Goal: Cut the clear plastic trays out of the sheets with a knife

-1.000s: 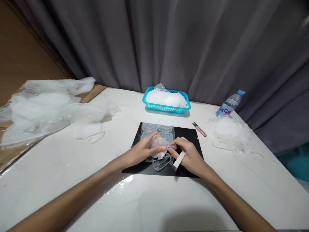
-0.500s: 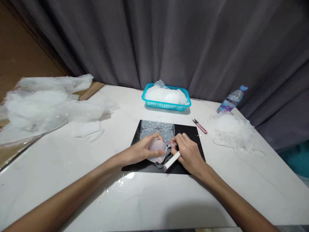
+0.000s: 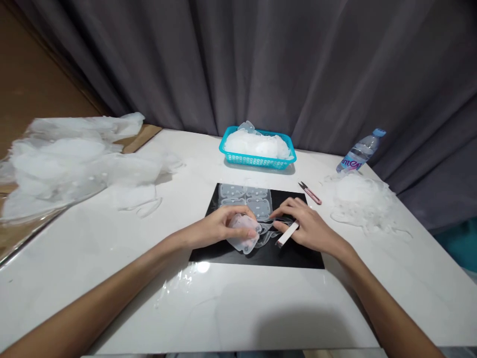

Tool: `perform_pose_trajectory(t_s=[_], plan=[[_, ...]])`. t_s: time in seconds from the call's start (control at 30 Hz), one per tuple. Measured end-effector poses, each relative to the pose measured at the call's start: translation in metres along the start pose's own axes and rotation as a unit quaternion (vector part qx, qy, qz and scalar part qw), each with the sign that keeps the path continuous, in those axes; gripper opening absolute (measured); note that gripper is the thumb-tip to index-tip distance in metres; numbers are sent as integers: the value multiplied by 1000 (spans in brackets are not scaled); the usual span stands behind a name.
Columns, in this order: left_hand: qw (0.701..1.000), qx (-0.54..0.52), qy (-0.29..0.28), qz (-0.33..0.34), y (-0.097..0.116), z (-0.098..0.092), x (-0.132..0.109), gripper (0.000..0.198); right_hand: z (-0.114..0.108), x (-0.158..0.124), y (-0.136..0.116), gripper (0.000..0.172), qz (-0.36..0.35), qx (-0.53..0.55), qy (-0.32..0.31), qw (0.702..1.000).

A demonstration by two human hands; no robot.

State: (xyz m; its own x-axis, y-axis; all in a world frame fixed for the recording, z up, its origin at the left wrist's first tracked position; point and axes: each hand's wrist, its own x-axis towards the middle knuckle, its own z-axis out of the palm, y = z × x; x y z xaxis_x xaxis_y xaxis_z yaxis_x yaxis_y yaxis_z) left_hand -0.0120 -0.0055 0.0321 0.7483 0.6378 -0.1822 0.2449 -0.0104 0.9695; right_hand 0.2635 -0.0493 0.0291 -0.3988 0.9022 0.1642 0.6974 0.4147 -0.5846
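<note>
In the head view, comes in from the lower left with the left forearm [image 3: 126, 287] on a long slant, with the wrist nearly in line. Holds the left hand [image 3: 227, 226] over a black mat [image 3: 298, 261], turned inward. Grips a translucent plastic piece [image 3: 243, 243] in the left fingers, with the thumb laid across the near face and the rest wrapped round the far edge. Presents the piece with its broad side toward the camera, over the middle of the mat.

Enters from the lower right with the right forearm [image 3: 380, 298], and angles the right hand [image 3: 303, 223] leftward over the mat's right side, with the back of the hand up. Stretches the index finger forward and left, apart from the thumb, near translucent strips [image 3: 266, 239] between the hands; cannot tell of any pinch on them. Clasps a slim white stick [image 3: 288, 233] under the same hand, slanting toward the near left with a dark end.

Has a moulded sheet [image 3: 258, 208] of rounded panels flat on the mat beyond the fingers. Shows farther back on the white tabletop [image 3: 208, 308] a turquoise basket [image 3: 257, 161] of white pieces [image 3: 257, 145], then, to the right, pink-handled thread snips [image 3: 312, 195], a labelled bottle [image 3: 359, 153] and a pile of white scraps [image 3: 359, 199].
</note>
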Motion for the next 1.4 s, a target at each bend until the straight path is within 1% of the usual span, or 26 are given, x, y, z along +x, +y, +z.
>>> perform_pose_trajectory(t_s=[0.07, 0.1, 0.13, 0.23, 0.3, 0.37, 0.47, 0.53, 0.6, 0.63, 0.73, 0.77, 0.87, 0.97, 1.1, 1.27, 1.33, 1.4], plan=[[1000, -8, 10, 5, 1, 1, 0, 32, 3, 1, -1, 13, -12, 4, 70, 997], [1000, -11, 15, 7, 2, 2, 0, 32, 5, 1, -3, 12, -23, 19, 94, 995], [1000, -14, 22, 10, 3, 3, 0, 32, 8, 1, -6, 11, -36, 39, 99, 994], [998, -7, 56, 37, 4, 6, -1, 29, 15, 0, -17, 8, -67, 92, 55, 992], [996, -2, 77, 54, 5, 8, -2, 28, 18, 0, -23, 7, -76, 110, 48, 990], [995, 0, 85, 56, 5, 11, -4, 28, 19, 0, -26, 6, -87, 120, 69, 987], [995, 1, 83, 58, 7, 14, -6, 28, 20, 1, -25, 7, -120, 124, 112, 979], [993, 11, 82, 79, 9, 14, -7, 25, 21, 2, -23, 8, -147, 116, 141, 972], [987, 47, 95, 118, 10, 14, -8, 20, 21, 3, -20, 8, -165, 103, 160, 968], [981, 70, 111, 141, 11, 14, -9, 17, 21, 3, -19, 8, -168, 95, 164, 967], [959, 112, 159, 206, 10, 13, -11, 15, 18, 3, -16, 21, -164, 69, 162, 971], [954, 113, 167, 220, 9, 13, -11, 15, 17, 3, -15, 20, -164, 62, 163, 971], [953, 102, 159, 238, 6, 12, -10, 14, 14, 3, -14, 13, -175, 64, 174, 967], [951, 89, 152, 254, 5, 11, -9, 13, 11, 3, -13, 17, -188, 74, 190, 961], [952, 82, 153, 251, 6, 11, -8, 13, 7, 2, -14, 19, -182, 76, 198, 960], [955, 94, 165, 228, 6, 11, -10, 15, 2, 1, -18, 14, -163, 92, 186, 965], [952, 128, 187, 205, 4, 11, -10, 17, 2, 2, -17, 12, -135, 99, 176, 970], [943, 190, 206, 180, -1, 10, -8, 21, 3, 7, -13, 16, -77, 107, 190, 973]])
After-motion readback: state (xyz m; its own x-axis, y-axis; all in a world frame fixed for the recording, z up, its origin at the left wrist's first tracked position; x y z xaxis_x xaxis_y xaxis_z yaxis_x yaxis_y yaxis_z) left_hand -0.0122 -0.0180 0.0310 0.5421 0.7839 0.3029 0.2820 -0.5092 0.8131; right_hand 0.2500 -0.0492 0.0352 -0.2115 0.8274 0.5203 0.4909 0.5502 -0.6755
